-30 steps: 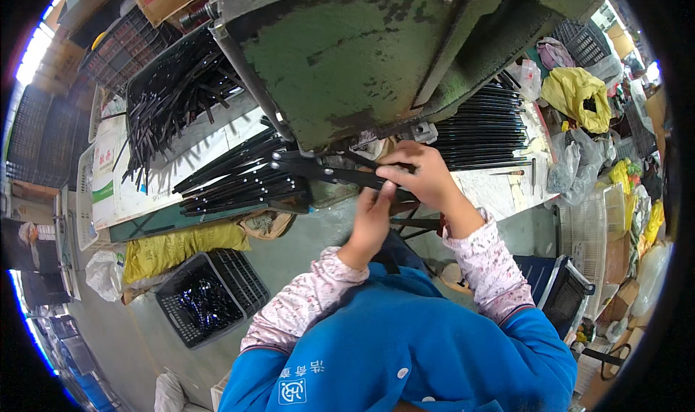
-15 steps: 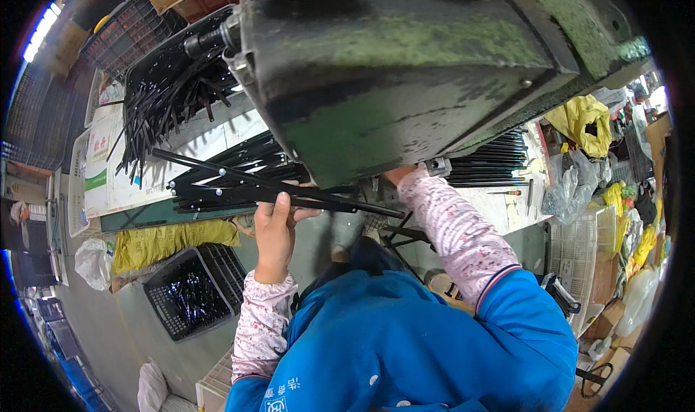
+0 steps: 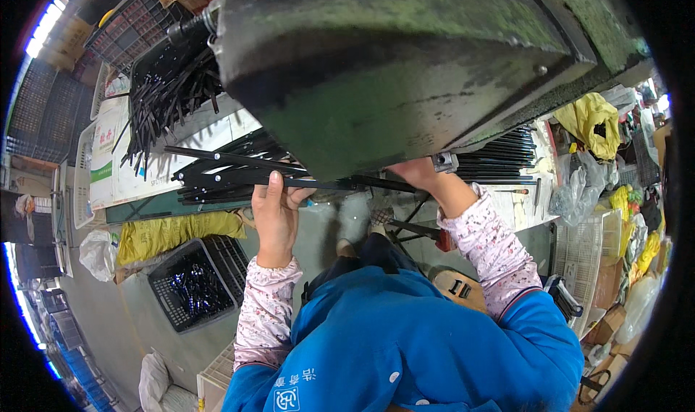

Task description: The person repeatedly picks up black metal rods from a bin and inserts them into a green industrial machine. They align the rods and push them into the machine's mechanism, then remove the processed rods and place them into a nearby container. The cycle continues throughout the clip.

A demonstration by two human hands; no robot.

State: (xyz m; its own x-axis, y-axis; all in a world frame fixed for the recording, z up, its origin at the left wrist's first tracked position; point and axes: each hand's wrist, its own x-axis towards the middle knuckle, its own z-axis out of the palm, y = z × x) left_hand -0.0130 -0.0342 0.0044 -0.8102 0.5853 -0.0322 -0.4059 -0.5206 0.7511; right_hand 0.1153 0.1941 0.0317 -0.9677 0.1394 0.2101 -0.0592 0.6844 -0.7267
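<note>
Pinching black riveted bars [image 3: 242,177] by the green machine [image 3: 362,101] in the left hand [image 3: 275,217], with the half-hidden right hand [image 3: 422,173] near their right end, cannot tell whether gripping; likely light, stiff, slick, best held mid-length

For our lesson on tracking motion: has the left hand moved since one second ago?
Yes, to the left: judged against the filled black crate, the left hand now appears clearly nearer to it in the head view.
</note>
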